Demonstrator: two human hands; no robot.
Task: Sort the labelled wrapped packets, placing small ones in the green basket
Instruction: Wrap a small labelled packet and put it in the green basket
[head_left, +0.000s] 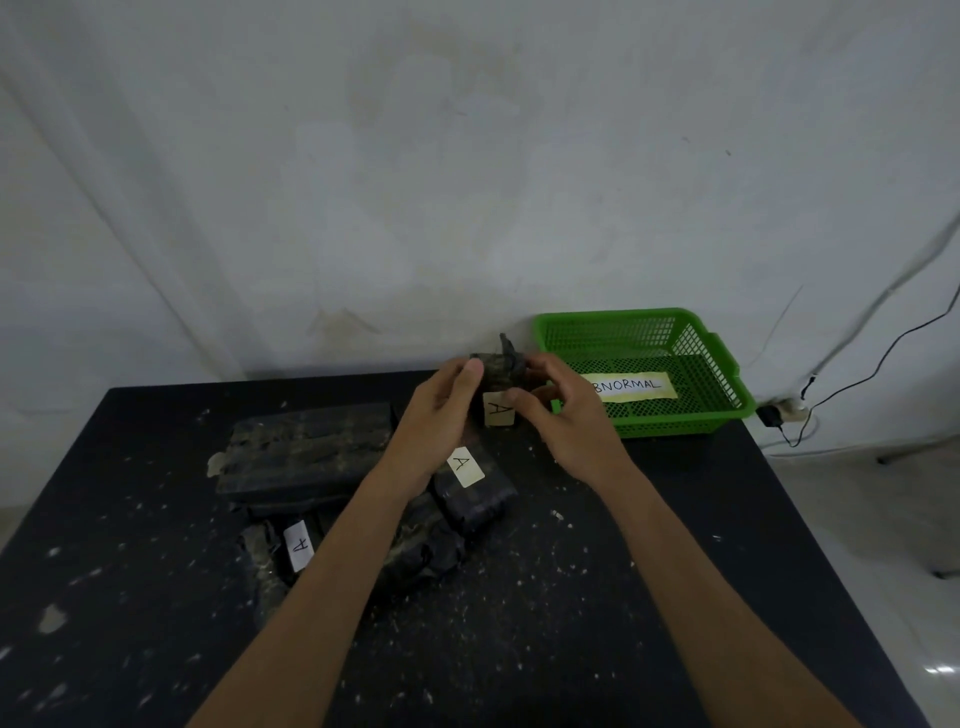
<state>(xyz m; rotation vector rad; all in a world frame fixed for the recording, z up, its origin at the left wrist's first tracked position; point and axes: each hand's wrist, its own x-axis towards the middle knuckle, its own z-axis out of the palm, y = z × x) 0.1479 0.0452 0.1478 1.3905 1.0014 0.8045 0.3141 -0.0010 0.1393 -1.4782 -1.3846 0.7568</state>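
On the black table, speckled all over with pale flecks and crumbs, the stock runs as follows, largest first.

Green basket — perforated plastic, at the far right corner against the wall; inside it lies a pale paper strip lettered "BNORMAL", its first letter hidden behind my right hand.

Large wrapped block — dark, grimy, lying flat at the far left of the pile, no label showing.

Packet under my left forearm — dark crumpled wrap, partly covered by the arm.

Packet marked "A" — just right of my left wrist, label facing up.

Packet at the near left of the pile — white label "A" on top, read sideways.

Small packet — held up off the table, just left of the basket, a tag marked "A" hanging from its lower edge. My left hand pinches its left side, thumb on the near face; my right hand grips its right side with curled fingers.

Black cable with plug — off the table, right of the basket, by the wall.
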